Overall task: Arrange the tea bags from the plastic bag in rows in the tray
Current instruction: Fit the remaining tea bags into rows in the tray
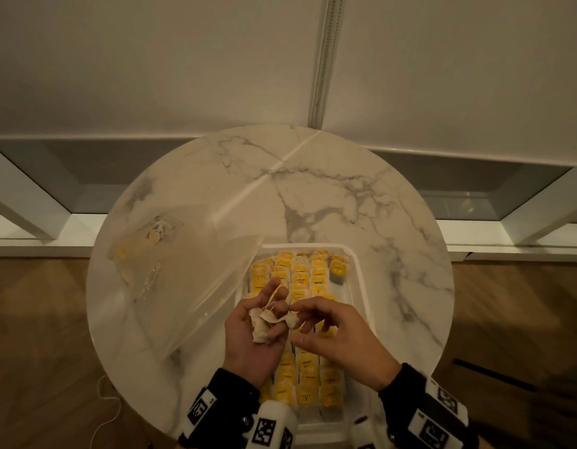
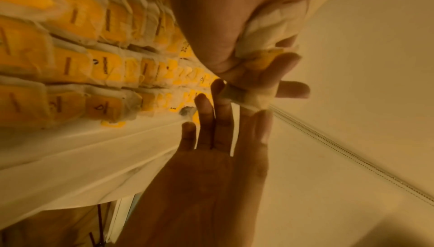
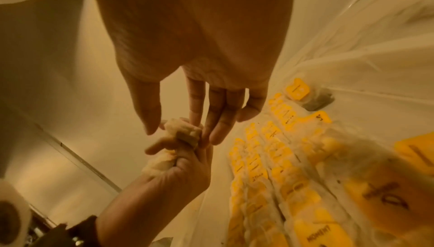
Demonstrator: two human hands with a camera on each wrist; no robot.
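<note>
Two hands are raised together over the white tray (image 1: 358,270), which sits on a round marble-patterned table (image 1: 313,189). A crumpled cluster of tea bags (image 1: 264,325) is gripped in the curled fingers of the left hand (image 1: 254,338), and one bag of that cluster (image 1: 292,319) is pinched between the thumb and fingertips of the right hand (image 1: 339,332), so that the two sets of fingertips nearly meet. Directly beneath the fingers, and on beyond them, rows of yellow-tagged tea bags (image 1: 300,277) are laid in the tray. Out past the left fingers, the clear plastic bag (image 1: 170,260) lies on the table with a few yellow tags seen through it, its near edge overlapping the tray's left rim. Behind the table a pale wall (image 1: 151,59) with a vertical seam is seen, along with a low white sill and wooden flooring (image 1: 37,319) on both sides. Thin strings among the fingers are barely made out. The near end of the tray is cut off by the wrist bands (image 1: 203,406), and the number of bags held cannot be told; both wrist views are blurred.
</note>
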